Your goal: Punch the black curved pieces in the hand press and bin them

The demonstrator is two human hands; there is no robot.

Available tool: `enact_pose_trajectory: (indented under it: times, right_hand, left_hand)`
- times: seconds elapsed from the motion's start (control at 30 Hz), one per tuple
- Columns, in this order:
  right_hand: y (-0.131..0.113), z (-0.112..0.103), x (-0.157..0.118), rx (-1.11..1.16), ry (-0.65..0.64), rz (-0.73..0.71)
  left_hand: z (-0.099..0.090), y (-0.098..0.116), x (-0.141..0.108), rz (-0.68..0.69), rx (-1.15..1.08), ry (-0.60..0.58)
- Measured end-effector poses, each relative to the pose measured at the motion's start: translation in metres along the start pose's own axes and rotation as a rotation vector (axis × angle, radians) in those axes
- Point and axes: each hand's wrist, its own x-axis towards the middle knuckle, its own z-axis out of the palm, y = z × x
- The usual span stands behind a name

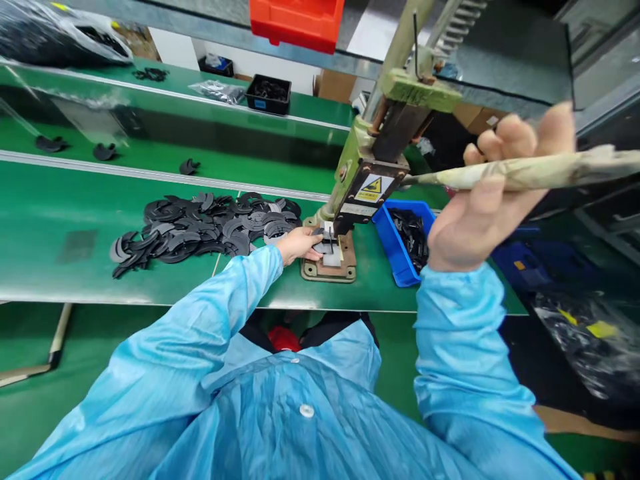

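Note:
My left hand (pixel 300 245) is closed on a dark curved plastic piece (pixel 323 247) at the base plate (pixel 330 271) of a green hand press (pixel 345 180). The thumb and fingers pinch the edge of this piece, and part of it sits under the press head. Raised at the right, my right hand (pixel 487 193) has its thumb across the wrapped press lever (pixel 540 172), with the fingers loosely curled behind it. Left of the press lies a heap of dark crescent-shaped pieces (pixel 200 227). A blue bin (pixel 400 260) with dark parts stands just right of the press.
Behind the bench (pixel 125 287) runs a green conveyor (pixel 150 160) carrying a few dark pieces (pixel 105 152). A black tray (pixel 270 100) of parts is farther back. An orange-red bin (pixel 297 23) hangs over the shelf edge. Filled plastic bags (pixel 60 33) are at the far left.

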Motion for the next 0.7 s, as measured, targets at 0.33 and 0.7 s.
enact_pose_trajectory:
  times: [0.33,0.7]
  right_hand:
    - [-0.006,-0.002,-0.205,-0.066,-0.384,0.554]
    - [-0.027,0.01,-0.221,-0.032,-0.401,0.562]
  left_hand:
    - [-0.007,-0.015,-0.112,0.261,-0.003,-0.163]
    - [0.01,-0.012,-0.139,0.232,0.08,-0.261]
